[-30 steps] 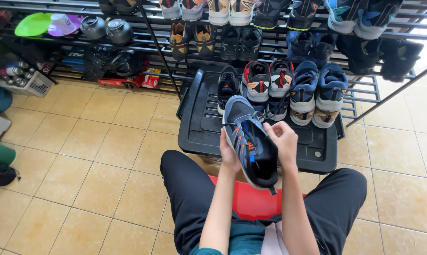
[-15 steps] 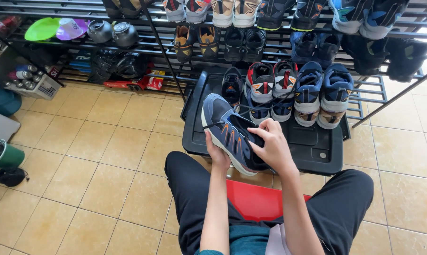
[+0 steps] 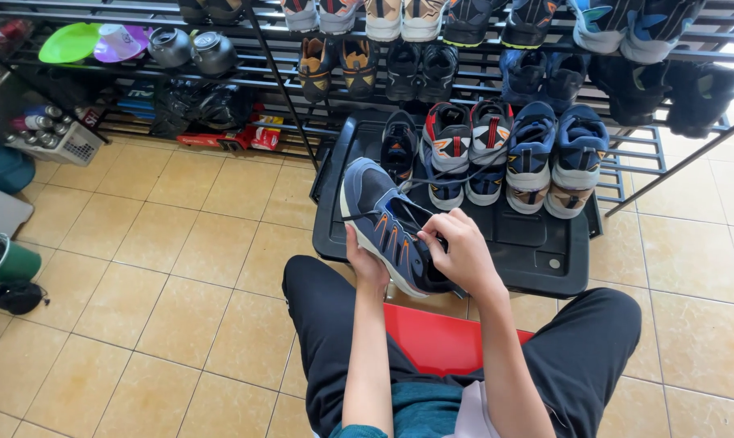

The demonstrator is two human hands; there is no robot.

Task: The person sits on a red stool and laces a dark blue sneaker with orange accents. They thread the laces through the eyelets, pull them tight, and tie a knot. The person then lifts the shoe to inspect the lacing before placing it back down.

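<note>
Left hand [image 3: 365,261] grips the dark blue sneaker [image 3: 387,223] from below, near its heel and sole, fingers closed around it. Right hand [image 3: 463,250] pinches at the shoe's opening near the laces, fingers curled onto the tongue area — clenched on the shoe, not released. Sneaker has orange stripes on the side and a pale sole edge, toe pointing up-left, tilted, held in the air above the person's knees and over the front edge of the black tray [image 3: 545,247].

Person sits on a red stool [image 3: 440,341], black trousers, legs spread either side of it. Tray lies on the tiled floor [image 3: 180,268] just ahead of the knees — on its far side stand several shoes in a row: one black sneaker [image 3: 399,146], a red-and-grey pair [image 3: 468,138], a blue-and-tan pair [image 3: 558,150]. A loose lace trails from the held sneaker toward that row.

Behind the tray a black metal shoe rack [image 3: 286,77] spans the frame, shelves full of more shoes. At the rack's left: a green plate [image 3: 68,42], a purple plate [image 3: 120,42], two dark kettles [image 3: 193,50]. Far left edge: green cup [image 3: 14,261] on the floor, a small black item [image 3: 17,297] just beside it.
</note>
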